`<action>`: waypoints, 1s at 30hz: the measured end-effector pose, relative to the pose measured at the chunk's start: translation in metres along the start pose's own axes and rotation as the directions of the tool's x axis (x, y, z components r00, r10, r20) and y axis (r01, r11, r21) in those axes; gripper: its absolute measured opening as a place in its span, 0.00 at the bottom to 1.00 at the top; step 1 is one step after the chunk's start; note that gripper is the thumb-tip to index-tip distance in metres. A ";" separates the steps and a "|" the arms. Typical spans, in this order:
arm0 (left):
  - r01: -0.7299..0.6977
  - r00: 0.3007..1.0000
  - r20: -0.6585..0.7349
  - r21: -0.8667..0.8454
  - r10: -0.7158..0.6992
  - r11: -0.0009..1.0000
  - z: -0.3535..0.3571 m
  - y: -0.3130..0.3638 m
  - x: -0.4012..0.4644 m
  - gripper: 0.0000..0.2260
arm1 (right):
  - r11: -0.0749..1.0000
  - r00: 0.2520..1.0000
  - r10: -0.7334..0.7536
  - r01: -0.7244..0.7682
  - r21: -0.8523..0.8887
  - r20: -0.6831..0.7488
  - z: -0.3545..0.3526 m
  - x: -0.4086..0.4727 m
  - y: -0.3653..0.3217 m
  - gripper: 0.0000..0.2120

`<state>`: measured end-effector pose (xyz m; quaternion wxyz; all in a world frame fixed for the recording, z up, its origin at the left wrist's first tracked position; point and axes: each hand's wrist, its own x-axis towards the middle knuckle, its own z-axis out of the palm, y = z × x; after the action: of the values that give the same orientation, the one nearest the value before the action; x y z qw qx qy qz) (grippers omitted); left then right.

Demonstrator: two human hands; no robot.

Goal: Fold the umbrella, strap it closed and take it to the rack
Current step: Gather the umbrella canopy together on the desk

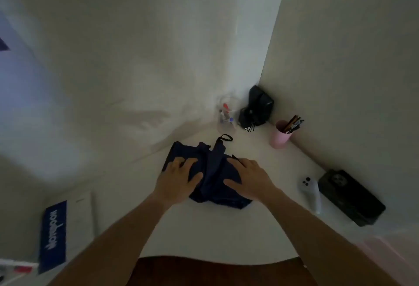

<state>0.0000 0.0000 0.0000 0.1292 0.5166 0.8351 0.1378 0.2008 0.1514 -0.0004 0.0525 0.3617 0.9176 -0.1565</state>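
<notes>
A dark blue collapsed umbrella (214, 172) lies on the white table (204, 231), its fabric loose and spread to both sides. Its black wrist loop (226, 137) points away from me, toward the wall. My left hand (179, 180) rests flat on the fabric's left side, fingers spread. On the right side my right hand (248, 178) presses down the same way. Neither hand closes around the umbrella. No rack is in view.
A clear cup of markers (227, 114), a black object (258, 107) and a pink pencil cup (281, 135) stand in the far corner. A white remote (310, 193) and a black case (350, 196) lie at the right. A blue-labelled box (54, 234) sits left.
</notes>
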 end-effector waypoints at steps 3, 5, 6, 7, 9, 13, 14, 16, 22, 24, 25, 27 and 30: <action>0.030 0.998 -0.060 -0.042 -0.033 0.999 0.059 -0.001 0.020 0.30 | 0.994 0.995 0.069 -0.063 0.091 -0.067 0.049 0.031 0.016 0.38; 0.020 0.996 -0.089 -0.052 -0.024 0.998 0.103 -0.008 0.029 0.32 | 0.993 0.988 0.068 -0.054 0.108 -0.135 0.088 0.048 0.025 0.38; 0.013 0.993 -0.114 -0.045 -0.018 0.999 0.123 -0.013 0.032 0.32 | 0.992 0.984 0.063 -0.044 0.116 -0.165 0.108 0.055 0.029 0.37; -0.006 0.989 -0.148 -0.018 0.003 1.000 0.144 -0.022 0.034 0.33 | 0.993 0.980 0.058 -0.036 0.114 -0.191 0.128 0.060 0.034 0.37; -0.058 0.969 -0.237 0.041 0.066 0.997 0.178 -0.034 0.033 0.31 | 0.996 0.963 0.029 -0.006 0.088 -0.267 0.164 0.063 0.042 0.35; -0.096 0.896 -0.424 0.107 0.133 0.990 0.213 -0.041 0.037 0.28 | 0.999 0.917 0.007 0.007 0.034 -0.398 0.196 0.069 0.049 0.32; -0.103 0.881 -0.449 0.121 0.147 0.987 0.215 -0.042 0.039 0.28 | 0.999 0.911 0.008 0.007 0.033 -0.412 0.197 0.070 0.049 0.32; -0.116 0.861 -0.479 0.145 0.172 0.983 0.219 -0.045 0.039 0.27 | 1.000 0.900 0.004 0.008 0.024 -0.437 0.200 0.071 0.049 0.32; -0.070 0.863 -0.482 0.182 0.151 0.981 0.220 -0.044 0.033 0.27 | 1.000 0.856 0.030 -0.025 0.017 -0.516 0.201 0.062 0.044 0.29; -0.088 0.881 -0.442 0.201 0.170 0.976 0.219 -0.040 0.017 0.26 | 0.995 0.857 0.098 -0.102 0.022 -0.506 0.204 0.040 0.033 0.29; -0.102 0.878 -0.436 0.234 0.198 0.967 0.216 -0.036 0.005 0.24 | 0.991 0.861 0.130 -0.133 0.030 -0.492 0.206 0.026 0.025 0.29; -0.144 0.843 -0.461 0.305 0.278 0.941 0.210 -0.028 -0.012 0.20 | 0.977 0.851 0.201 -0.211 0.035 -0.485 0.213 0.002 0.010 0.29; -0.280 0.771 -0.506 0.276 0.387 0.919 0.198 -0.018 -0.032 0.20 | 0.953 0.802 0.293 -0.287 0.095 -0.520 0.219 -0.030 -0.015 0.26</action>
<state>0.0696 -0.0170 -0.1881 -0.1917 0.6048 0.7399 0.2235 0.2088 0.0504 -0.1976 -0.1806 0.5267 0.8293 -0.0465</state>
